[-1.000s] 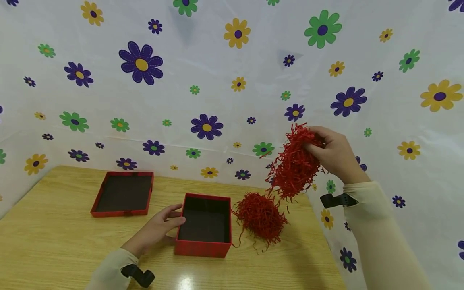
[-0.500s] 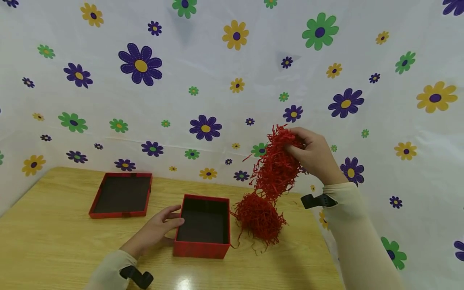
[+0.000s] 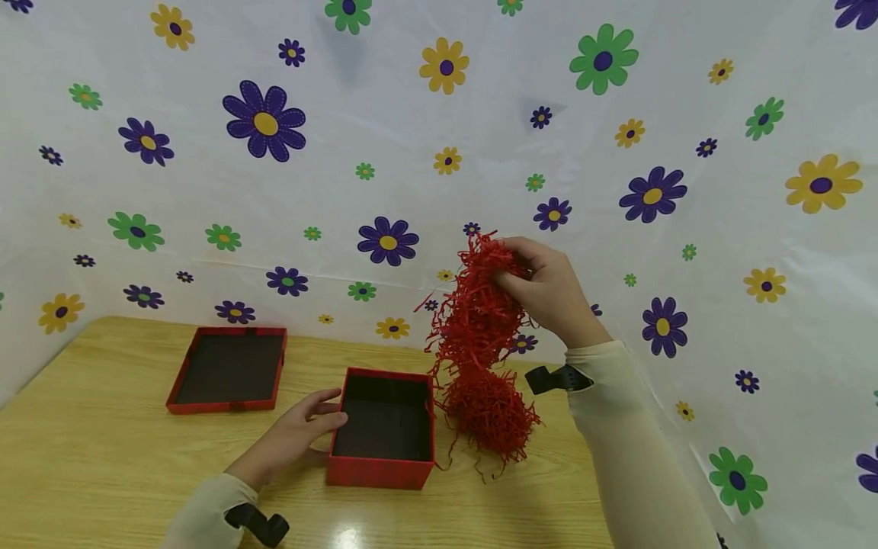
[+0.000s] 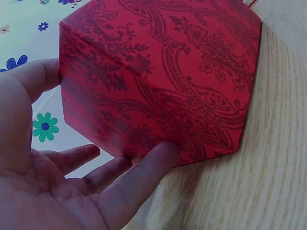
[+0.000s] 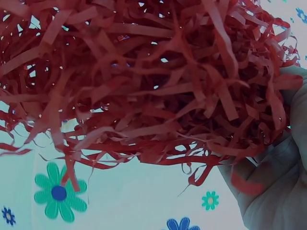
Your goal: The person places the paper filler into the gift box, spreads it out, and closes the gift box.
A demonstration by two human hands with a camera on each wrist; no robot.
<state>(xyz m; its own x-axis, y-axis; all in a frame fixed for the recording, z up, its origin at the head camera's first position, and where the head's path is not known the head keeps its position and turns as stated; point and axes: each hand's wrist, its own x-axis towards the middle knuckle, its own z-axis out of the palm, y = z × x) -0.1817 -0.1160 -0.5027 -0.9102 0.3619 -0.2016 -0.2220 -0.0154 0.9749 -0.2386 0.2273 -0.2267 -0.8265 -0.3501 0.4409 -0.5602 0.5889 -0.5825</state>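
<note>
A clump of red shredded paper (image 3: pixel 479 309) hangs from my right hand (image 3: pixel 549 290), which pinches its upper part between thumb and fingers. In the right wrist view the paper strands (image 5: pixel 158 81) fill most of the picture and hide some fingertips. A second heap of red shredded paper (image 3: pixel 492 418) lies on the table below, and the held strands reach down to it. The red box (image 3: pixel 380 474), dark inside and with no top on, stands just left of that heap. My left hand (image 3: pixel 295 435) touches the box's patterned outer wall (image 4: pixel 163 86) with loosely spread fingers.
A red lid (image 3: pixel 229 370) lies with its dark inside up at the back left of the wooden table (image 3: pixel 103 457). Behind the table hangs a white flowered sheet (image 3: pixel 309 191), which also runs along the right side.
My right hand has moved left with the clump of shredded paper, from right of the heap to above it and closer to the box. My left hand stays at the box.
</note>
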